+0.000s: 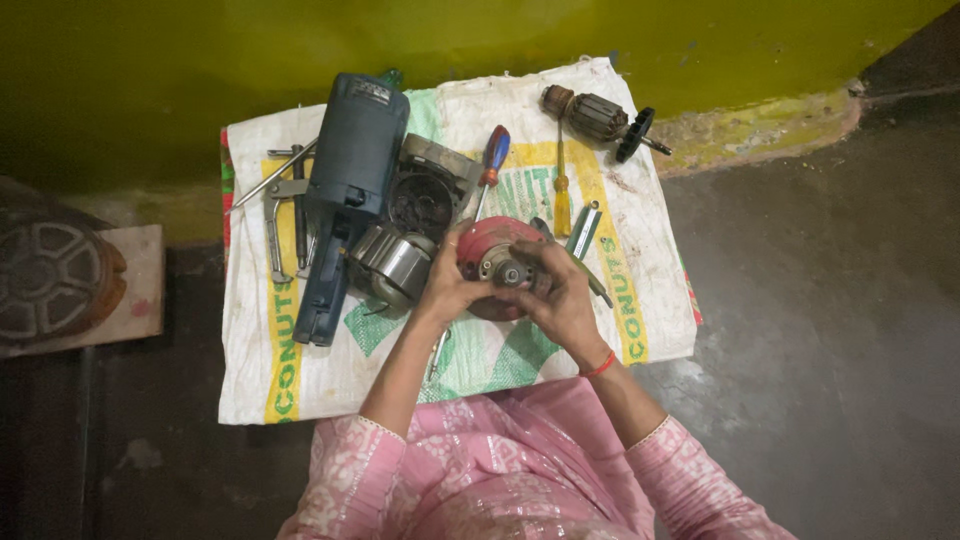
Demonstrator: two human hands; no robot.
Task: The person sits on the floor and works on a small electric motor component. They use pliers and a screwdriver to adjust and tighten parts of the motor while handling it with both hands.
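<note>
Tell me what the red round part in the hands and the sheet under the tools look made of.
The red round part looks like painted metal with a bare steel hub: it has a dull red coat and a grey, shiny centre. The sheet looks like woven plastic sacking, white with printed colours and a crinkled surface.

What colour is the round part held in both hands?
The round part is red, with a grey metal centre; the head view shows it.

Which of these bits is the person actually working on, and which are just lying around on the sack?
In hand:
- red round gear housing, gripped by the left hand and right hand

Lying about on the white sack:
- blue tool body
- metal stator
- armature
- red-and-blue screwdriver
- yellow screwdriver
- pliers
</note>
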